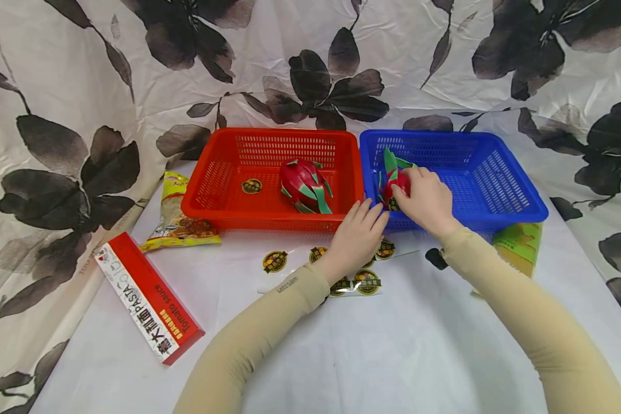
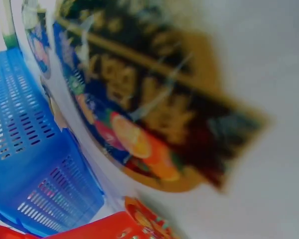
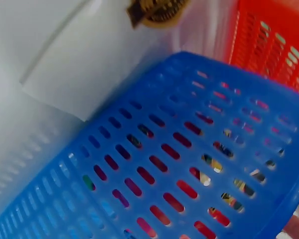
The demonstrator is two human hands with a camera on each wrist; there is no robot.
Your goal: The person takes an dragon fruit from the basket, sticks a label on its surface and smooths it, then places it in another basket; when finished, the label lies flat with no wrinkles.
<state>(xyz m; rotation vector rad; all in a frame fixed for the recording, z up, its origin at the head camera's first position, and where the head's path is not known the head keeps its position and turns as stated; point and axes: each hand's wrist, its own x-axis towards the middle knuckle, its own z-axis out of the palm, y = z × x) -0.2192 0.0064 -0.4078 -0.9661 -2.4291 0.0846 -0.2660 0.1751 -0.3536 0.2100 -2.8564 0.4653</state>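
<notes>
In the head view, a dragon fruit (image 1: 401, 181) with green leaf tips lies at the left end of the blue basket (image 1: 502, 217). My right hand (image 1: 428, 198) reaches over the front rim and grips it, partly covering it. A dark-and-gold sticker (image 1: 393, 204) shows low on that fruit. My left hand (image 1: 356, 237) has its fingers extended over the adjoining front corners of the two baskets. Another dragon fruit (image 1: 305, 185) lies in the red basket (image 1: 270, 221), beside a round sticker (image 1: 251, 186). Through the basket slots in the right wrist view, red fruit (image 3: 174, 201) shows.
Clear sheets with round stickers (image 1: 275, 261) lie in front of the baskets, partly under the left forearm. At left are a yellow snack bag (image 1: 181, 218) and a pasta box (image 1: 150, 299). A green-yellow packet (image 1: 520, 244) sits at the blue basket's front right.
</notes>
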